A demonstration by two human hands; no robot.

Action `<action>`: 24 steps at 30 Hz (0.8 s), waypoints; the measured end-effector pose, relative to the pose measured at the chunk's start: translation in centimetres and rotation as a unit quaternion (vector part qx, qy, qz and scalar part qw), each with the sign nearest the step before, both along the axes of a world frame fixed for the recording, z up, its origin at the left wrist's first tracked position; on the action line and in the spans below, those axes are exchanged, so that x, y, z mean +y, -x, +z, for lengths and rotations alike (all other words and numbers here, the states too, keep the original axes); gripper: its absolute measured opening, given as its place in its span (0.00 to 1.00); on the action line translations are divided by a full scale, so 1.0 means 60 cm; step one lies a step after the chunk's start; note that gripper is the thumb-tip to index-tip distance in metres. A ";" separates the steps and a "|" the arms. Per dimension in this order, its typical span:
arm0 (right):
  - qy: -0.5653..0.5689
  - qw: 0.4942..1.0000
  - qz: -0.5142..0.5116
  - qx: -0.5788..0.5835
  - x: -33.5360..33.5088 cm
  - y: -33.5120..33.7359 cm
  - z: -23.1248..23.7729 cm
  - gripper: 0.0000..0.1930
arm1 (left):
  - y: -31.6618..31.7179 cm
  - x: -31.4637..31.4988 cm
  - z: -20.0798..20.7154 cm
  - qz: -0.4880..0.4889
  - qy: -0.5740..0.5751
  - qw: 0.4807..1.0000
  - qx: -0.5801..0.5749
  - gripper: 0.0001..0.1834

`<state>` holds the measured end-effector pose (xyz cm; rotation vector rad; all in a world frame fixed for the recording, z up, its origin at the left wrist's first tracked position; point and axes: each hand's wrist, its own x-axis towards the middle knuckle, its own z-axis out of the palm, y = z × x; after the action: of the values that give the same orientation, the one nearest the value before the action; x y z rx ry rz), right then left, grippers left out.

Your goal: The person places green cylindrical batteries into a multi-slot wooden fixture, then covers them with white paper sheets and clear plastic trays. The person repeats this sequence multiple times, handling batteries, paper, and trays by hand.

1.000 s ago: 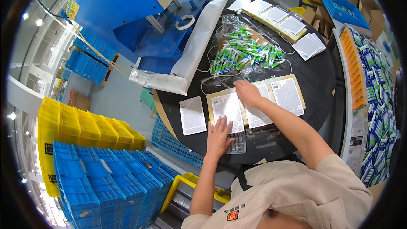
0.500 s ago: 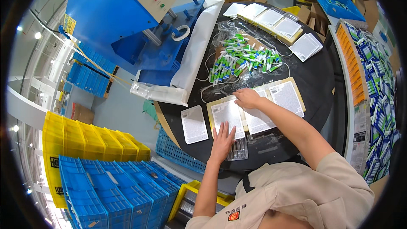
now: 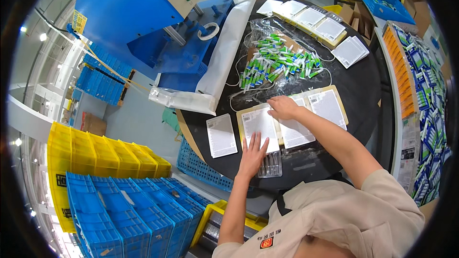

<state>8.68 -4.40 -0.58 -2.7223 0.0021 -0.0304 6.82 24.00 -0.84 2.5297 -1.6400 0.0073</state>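
Note:
My left hand (image 3: pixel 253 156) lies with fingers spread on the lower part of a white printed card (image 3: pixel 258 126). That card sits on the left part of a yellowish tray fixture (image 3: pixel 343 109). My right hand (image 3: pixel 286 108) reaches across from the right, its fingers stretched out at the card's upper right edge, thumb apart. Two more cards, a middle one (image 3: pixel 295 133) and a right one (image 3: pixel 328 108), lie on the same fixture. A stack of similar cards (image 3: pixel 222 136) is left of it. Clear plastic blister trays (image 3: pixel 270 166) poke out below my left hand.
Green-and-white small tubes (image 3: pixel 279 62) lie heaped beyond the fixture on the round black table (image 3: pixel 361 83). A second fixture with cards (image 3: pixel 311 21) stands at the far side, loose cards (image 3: pixel 350 51) beside it. A blue press machine (image 3: pixel 181 62) is left; blue crates (image 3: pixel 129 210) stand lower left.
The whole view has shifted slightly. Both hands stay at the same card, with the right thumb now showing more clearly apart from the fingers.

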 end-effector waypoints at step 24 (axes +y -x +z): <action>0.091 0.996 -0.016 -0.014 0.021 0.190 0.024 0.35 | 0.010 0.038 -0.009 0.097 0.096 0.990 0.031 0.35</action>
<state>-2.70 -3.13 0.85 -2.9035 0.0378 -0.0811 6.23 26.30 -1.36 2.5033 -1.2976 0.1002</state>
